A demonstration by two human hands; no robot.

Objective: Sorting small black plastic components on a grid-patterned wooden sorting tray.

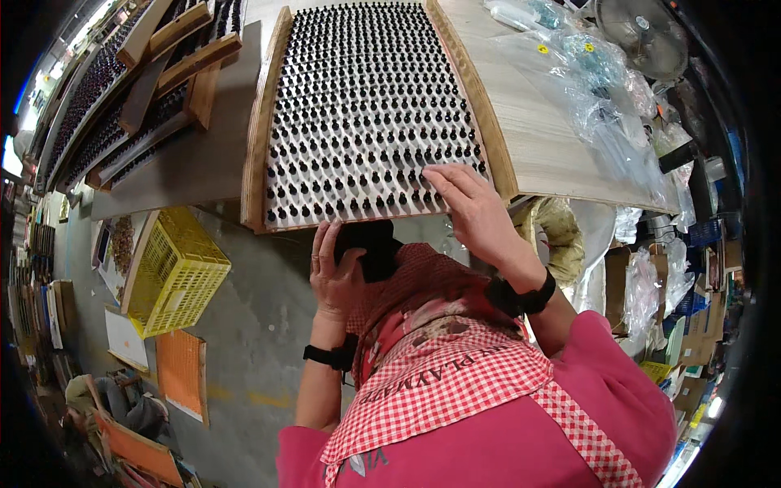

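In front of me lies a white board (325, 213) with wooden side rails, covered in rows of small black knobbed pieces (366, 110) standing upright. My right hand (476, 210) reaches over the board's near right part. Its fingers are pressed together, and the tips meet one small black knobbed piece (425, 174); the thumb is mostly hidden. At the board's near edge, left of the middle, is my left hand (332, 272). Its fingers point up against the edge with the thumb apart, and nothing shows in it. Each wrist wears a black band.
Stacked wooden-railed boards (183, 89) with similar pieces sit at the left on the table (561, 146). Clear plastic bags (598, 106) and a fan (643, 37) are at the right. Below left stand a yellow crate (175, 272) and an orange panel (181, 370); another person (122, 403) sits farther off.
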